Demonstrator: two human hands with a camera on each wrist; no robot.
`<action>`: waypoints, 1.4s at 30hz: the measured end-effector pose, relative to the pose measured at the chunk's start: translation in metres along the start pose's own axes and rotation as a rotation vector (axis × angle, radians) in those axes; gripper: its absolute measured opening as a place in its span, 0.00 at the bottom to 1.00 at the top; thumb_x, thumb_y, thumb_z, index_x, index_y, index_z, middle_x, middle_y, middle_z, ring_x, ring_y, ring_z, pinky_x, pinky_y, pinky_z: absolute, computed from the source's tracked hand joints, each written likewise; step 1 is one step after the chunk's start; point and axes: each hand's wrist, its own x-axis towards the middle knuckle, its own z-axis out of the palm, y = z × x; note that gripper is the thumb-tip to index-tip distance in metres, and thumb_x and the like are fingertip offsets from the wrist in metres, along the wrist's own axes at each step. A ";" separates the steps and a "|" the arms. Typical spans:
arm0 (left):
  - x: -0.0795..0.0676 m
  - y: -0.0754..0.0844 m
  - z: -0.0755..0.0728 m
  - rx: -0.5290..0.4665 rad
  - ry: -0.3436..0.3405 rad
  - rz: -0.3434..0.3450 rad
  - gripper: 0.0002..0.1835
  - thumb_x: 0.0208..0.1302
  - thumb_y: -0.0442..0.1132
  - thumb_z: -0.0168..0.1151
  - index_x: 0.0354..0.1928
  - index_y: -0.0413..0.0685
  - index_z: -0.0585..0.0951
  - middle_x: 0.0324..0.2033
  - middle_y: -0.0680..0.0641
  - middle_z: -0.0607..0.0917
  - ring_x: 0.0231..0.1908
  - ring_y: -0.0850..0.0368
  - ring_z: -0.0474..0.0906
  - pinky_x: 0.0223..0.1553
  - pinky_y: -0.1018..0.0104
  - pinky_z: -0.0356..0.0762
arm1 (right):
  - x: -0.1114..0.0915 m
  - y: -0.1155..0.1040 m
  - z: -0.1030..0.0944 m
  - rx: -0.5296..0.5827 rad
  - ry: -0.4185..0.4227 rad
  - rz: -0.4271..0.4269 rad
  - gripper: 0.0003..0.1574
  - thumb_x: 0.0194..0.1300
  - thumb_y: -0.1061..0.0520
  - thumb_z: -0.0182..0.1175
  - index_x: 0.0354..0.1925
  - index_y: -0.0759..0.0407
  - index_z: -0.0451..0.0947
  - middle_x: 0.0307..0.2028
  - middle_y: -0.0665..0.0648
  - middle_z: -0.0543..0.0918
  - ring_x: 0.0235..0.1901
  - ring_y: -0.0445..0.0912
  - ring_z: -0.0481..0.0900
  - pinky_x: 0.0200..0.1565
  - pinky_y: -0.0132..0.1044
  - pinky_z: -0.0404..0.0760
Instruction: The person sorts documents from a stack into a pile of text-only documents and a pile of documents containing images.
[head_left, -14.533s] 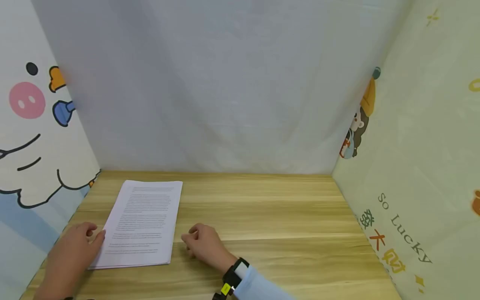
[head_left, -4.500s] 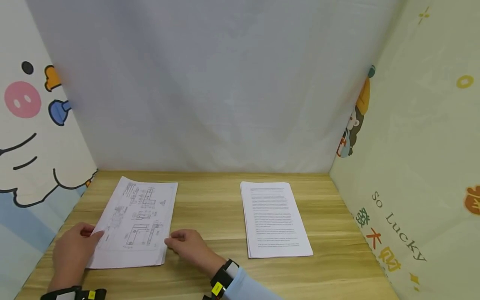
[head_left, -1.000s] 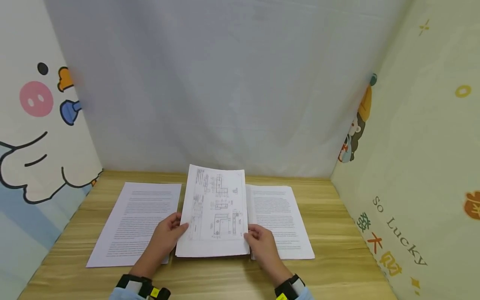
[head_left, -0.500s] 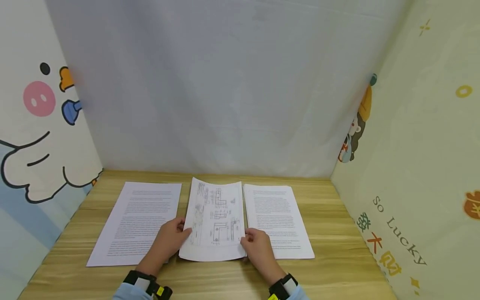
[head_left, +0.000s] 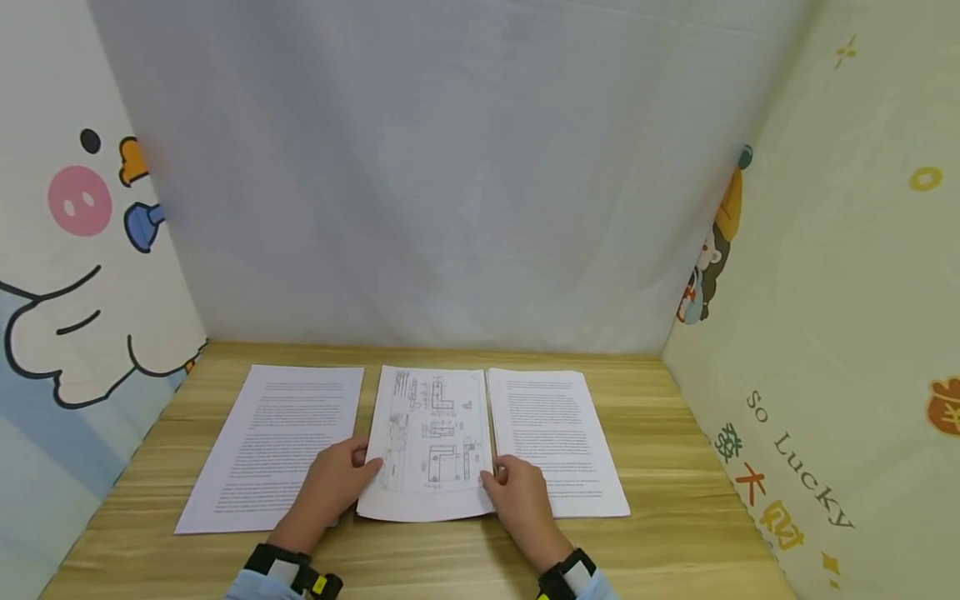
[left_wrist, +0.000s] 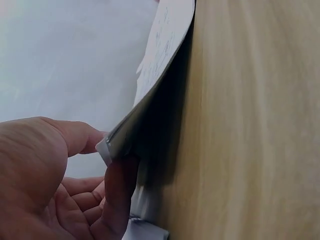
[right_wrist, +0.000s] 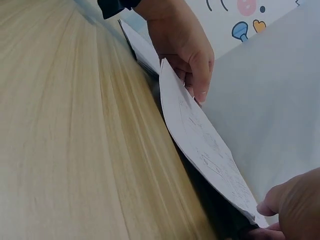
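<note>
A thin stack of sheets (head_left: 420,500) with a technical drawing on top lies between two stacks of printed text. My left hand (head_left: 333,477) pinches its left edge, thumb on top. On the opposite side my right hand (head_left: 522,496) pinches the right edge near the front corner. The left wrist view shows the thumb above and a finger under the drawing stack (left_wrist: 157,55), whose near edge is bent up over a dark gap above the wood. In the right wrist view the stack (right_wrist: 205,145) bows between both hands, its front edge raised.
A stack of text pages (head_left: 292,417) lies on the left, partly behind my left forearm. Another text stack (head_left: 555,425) lies close on the right, its lower left corner hidden by my right hand. A grey-white curtain (head_left: 450,183) closes off the wooden table (head_left: 675,500) behind.
Text pages went from the left stack to the right earlier. Then the drawing sheets left the left stack, held raised in the middle a second ago; both hands have since lowered them between the stacks.
</note>
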 end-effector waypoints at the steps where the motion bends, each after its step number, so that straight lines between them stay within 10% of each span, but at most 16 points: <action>1: 0.000 0.000 0.000 0.013 0.005 0.001 0.24 0.56 0.46 0.66 0.54 0.42 0.80 0.35 0.48 0.87 0.30 0.57 0.78 0.34 0.57 0.79 | 0.000 0.000 0.000 -0.005 0.001 0.001 0.17 0.55 0.52 0.66 0.39 0.63 0.85 0.15 0.46 0.80 0.12 0.35 0.71 0.14 0.30 0.73; 28: 0.001 0.001 -0.018 0.114 0.051 -0.033 0.21 0.58 0.52 0.64 0.46 0.43 0.82 0.36 0.45 0.86 0.32 0.53 0.79 0.33 0.54 0.77 | 0.002 0.001 -0.009 0.005 0.052 0.015 0.09 0.57 0.49 0.65 0.27 0.52 0.81 0.17 0.46 0.78 0.14 0.37 0.72 0.14 0.32 0.72; 42: -0.009 -0.031 -0.074 0.076 0.076 -0.032 0.24 0.63 0.56 0.57 0.50 0.43 0.80 0.36 0.45 0.84 0.30 0.55 0.78 0.28 0.62 0.72 | 0.014 -0.012 -0.031 0.418 -0.304 0.147 0.20 0.65 0.48 0.59 0.42 0.64 0.80 0.33 0.64 0.87 0.28 0.48 0.85 0.29 0.46 0.86</action>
